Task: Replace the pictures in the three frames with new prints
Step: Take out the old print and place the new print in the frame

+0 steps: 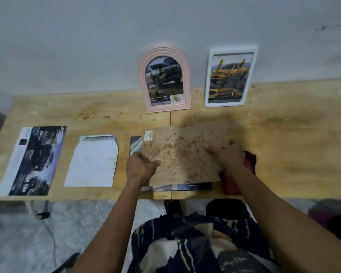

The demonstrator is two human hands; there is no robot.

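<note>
At the centre of the frame a brown, spotted backing board (182, 154) lay on the table (283, 134), with a small white label at its upper left corner. The left hand (141, 167) gripped the board's left edge, fingers curled round it and thumb on top. The right hand (227, 155) rested on the board's right part with fingers bent; whether it pinched the edge or only pressed down could not be told. A print (177, 187) showed as a dark strip under the board's lower edge and again at its left side. A red frame (236, 184) lay partly under the right wrist, at the board's lower right.

Above the centre, a pink arched frame (164, 79) leaned against the wall (87, 46), holding a picture of a dark car. To its right stood a white frame (230, 77) with a yellow car picture. On the left of the table lay a dark printed sheet (34, 160), and between it and the board a white sheet (93, 162) with clipped upper corners.
</note>
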